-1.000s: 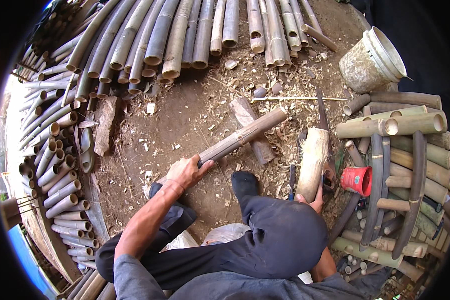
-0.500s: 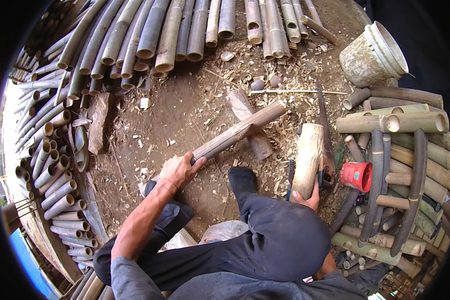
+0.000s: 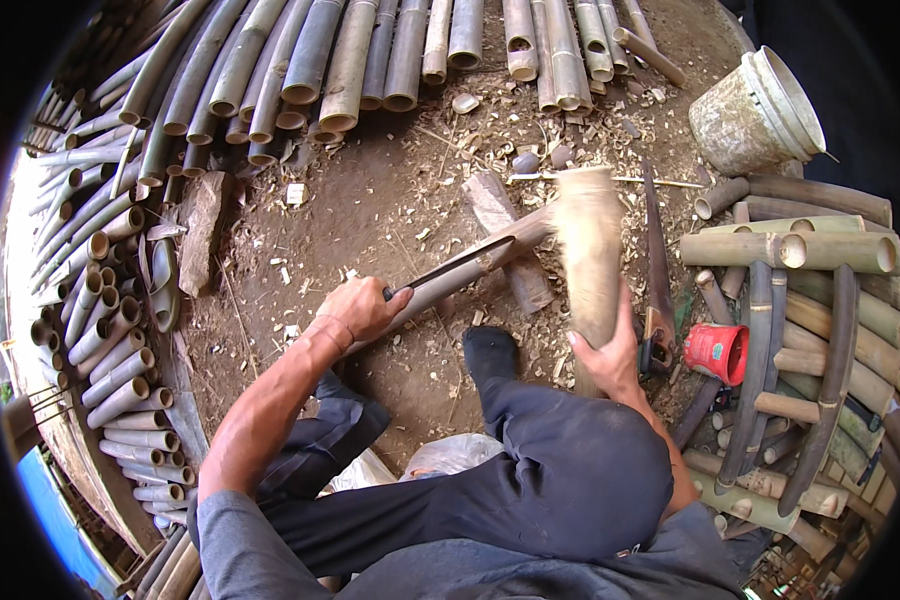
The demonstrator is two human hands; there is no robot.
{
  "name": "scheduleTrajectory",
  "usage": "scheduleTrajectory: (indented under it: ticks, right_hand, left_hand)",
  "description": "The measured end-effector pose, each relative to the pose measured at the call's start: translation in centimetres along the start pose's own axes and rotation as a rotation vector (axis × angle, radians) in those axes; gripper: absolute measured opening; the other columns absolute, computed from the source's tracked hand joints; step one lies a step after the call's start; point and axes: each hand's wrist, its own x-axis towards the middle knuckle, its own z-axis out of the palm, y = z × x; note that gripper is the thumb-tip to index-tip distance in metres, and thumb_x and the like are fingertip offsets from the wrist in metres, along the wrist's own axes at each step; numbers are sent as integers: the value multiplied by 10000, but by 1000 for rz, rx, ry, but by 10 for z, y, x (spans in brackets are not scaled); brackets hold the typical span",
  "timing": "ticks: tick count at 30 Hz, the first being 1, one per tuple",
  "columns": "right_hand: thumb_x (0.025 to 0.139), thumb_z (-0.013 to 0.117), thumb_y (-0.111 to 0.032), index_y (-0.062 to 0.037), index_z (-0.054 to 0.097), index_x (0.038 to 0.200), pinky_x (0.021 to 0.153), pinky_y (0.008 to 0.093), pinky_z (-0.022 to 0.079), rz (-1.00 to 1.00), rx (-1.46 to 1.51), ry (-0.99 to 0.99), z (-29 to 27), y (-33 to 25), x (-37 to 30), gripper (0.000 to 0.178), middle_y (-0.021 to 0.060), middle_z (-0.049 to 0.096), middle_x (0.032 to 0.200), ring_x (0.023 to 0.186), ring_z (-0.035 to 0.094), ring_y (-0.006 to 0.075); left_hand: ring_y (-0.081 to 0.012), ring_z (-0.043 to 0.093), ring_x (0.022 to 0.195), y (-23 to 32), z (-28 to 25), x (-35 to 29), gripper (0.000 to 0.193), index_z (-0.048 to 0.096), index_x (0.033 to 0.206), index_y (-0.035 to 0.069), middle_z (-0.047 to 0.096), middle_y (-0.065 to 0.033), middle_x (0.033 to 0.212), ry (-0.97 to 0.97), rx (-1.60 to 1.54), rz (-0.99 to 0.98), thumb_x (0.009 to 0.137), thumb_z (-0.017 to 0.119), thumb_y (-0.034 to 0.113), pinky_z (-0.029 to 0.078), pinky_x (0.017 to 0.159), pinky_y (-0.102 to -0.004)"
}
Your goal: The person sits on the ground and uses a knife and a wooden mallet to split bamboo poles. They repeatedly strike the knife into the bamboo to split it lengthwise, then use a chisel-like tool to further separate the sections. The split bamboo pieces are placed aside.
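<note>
My left hand (image 3: pixel 360 308) is closed around a brown bamboo pole (image 3: pixel 455 288) that slants up to the right. Along the pole's upper side runs a narrow dark strip; I cannot tell whether it is a slot or a blade. The pole's far part rests across a short wooden block (image 3: pixel 525 275) on the ground. A thick pale wooden mallet (image 3: pixel 588 250), blurred by motion, stands nearly upright in the grip of my right hand (image 3: pixel 613 350). Its wide upper end overlaps the pole's far end in view; whether they touch cannot be told.
A handsaw (image 3: pixel 658 270) lies right of my right hand, near a red cup (image 3: pixel 716 353). Bamboo poles (image 3: pixel 345 70) are stacked along the back and left. Bamboo frames (image 3: pixel 800 250) and a dirty white bucket (image 3: pixel 755 110) stand at right. Wood chips litter the earth floor.
My right hand has lifted the mallet from beside my knee, up and toward the bamboo pole's far end. The pole has turned slightly in my left hand, showing the dark strip more.
</note>
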Motion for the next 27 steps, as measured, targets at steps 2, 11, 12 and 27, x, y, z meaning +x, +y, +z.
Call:
scheduleTrajectory:
  ticks: [2,11,12,27]
  right_hand:
    - [712,798,-221,-96,176,1580,989,497,525,86,-354,-262,-13,-9,26,1075,275,466,1386,1199,566,423]
    - [785,772,-348,-51,186,1557,964,511,525,-182,-192,234,16,32,30,1013,332,457,1338,1032,623,454]
    - [776,785,-305,-120,166,1577,885,525,574,-38,-500,-254,7,12,17,1029,307,487,1285,1006,635,457]
    - [796,793,-251,-65,213,1560,1020,477,497,-14,-266,-39,-7,-5,19,978,273,484,1389,1241,548,401]
  left_hand:
    - [-449,681,865,2,-9,2,581,738,982,27,694,-287,884,-36,1,-12,946,504,558,528,796,-511]
    - [-434,695,864,16,-29,-2,621,739,913,-20,700,-284,894,5,88,-9,927,521,562,542,795,-496]
    - [-433,696,867,14,-29,-6,626,738,913,-26,700,-285,898,1,97,-17,927,520,561,544,799,-494]
    - [-416,700,921,50,-44,-35,612,734,939,-30,709,-266,956,15,156,-77,931,530,547,550,821,-478]
